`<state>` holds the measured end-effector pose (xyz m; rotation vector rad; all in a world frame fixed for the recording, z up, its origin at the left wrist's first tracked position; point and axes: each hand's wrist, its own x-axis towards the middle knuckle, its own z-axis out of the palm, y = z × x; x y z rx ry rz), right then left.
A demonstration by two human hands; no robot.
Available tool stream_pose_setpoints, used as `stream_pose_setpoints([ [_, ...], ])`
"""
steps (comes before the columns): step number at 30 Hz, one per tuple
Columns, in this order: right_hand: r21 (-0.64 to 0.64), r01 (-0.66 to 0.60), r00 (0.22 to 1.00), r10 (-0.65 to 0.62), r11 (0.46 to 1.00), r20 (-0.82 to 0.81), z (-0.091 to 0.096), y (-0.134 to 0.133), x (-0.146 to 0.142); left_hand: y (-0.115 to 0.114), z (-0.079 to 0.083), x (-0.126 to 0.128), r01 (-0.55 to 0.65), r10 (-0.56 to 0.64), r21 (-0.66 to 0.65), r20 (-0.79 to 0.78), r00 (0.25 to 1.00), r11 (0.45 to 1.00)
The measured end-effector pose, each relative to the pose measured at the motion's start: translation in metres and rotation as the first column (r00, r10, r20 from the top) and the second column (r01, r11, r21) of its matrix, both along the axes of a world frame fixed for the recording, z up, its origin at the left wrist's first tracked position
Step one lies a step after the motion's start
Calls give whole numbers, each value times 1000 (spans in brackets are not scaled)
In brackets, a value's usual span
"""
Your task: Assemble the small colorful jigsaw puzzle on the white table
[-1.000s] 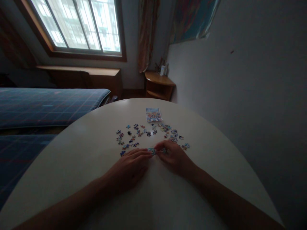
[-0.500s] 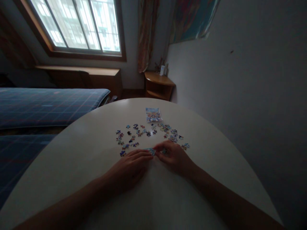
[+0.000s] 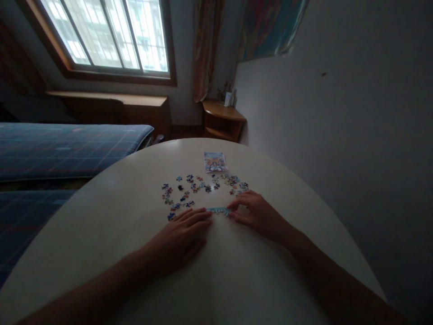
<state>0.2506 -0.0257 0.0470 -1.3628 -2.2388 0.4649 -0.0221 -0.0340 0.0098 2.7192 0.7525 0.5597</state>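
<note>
A short light-blue strip of jigsaw puzzle pieces (image 3: 218, 210) lies on the white round table (image 3: 216, 280). My left hand (image 3: 186, 232) rests flat, fingers stretched out, with the fingertips over the strip's left end. At the other end, my right hand (image 3: 259, 214) pinches a puzzle piece (image 3: 227, 211) between thumb and forefinger; whether that piece is locked into the strip I cannot tell. Loose puzzle pieces (image 3: 208, 188) are scattered in an arc beyond both hands, and some on the right are hidden by my right hand.
A small printed picture packet (image 3: 215, 162) lies behind the loose pieces. Left of the table is a bed with a blue plaid mattress (image 3: 67, 149). A wooden corner shelf (image 3: 223, 110) stands past the far edge, and a bare wall (image 3: 338, 135) runs along the right.
My right hand has shifted right and its fingers have opened wider around the pinch. More of the blue strip shows between the hands. My left hand stays nearly in place.
</note>
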Motion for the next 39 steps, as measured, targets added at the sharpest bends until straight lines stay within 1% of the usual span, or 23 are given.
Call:
stream_pose_setpoints([
  [4,29,-31,998,30,999,53,-5,0,-3,0,0,0,-2,2,-15,3,1000,1000],
  [15,45,-1,991,-5,999,136,-7,0,-3,0,-1,-1,3,-3,-15,26,1000,1000],
  [21,56,-26,990,18,998,138,-5,-3,-6,1,-1,-1,3,-3,-5,5,1000,1000],
  [29,78,-45,991,34,996,130,-8,-2,-5,1,-2,-1,4,-4,-16,2,1000,1000],
  [34,95,-57,990,43,994,138,-4,-2,-1,1,-1,-1,5,-5,-13,-15,1000,1000],
  [39,76,-70,983,56,995,173,-2,-3,-2,0,1,-1,8,-8,-26,12,1000,1000],
])
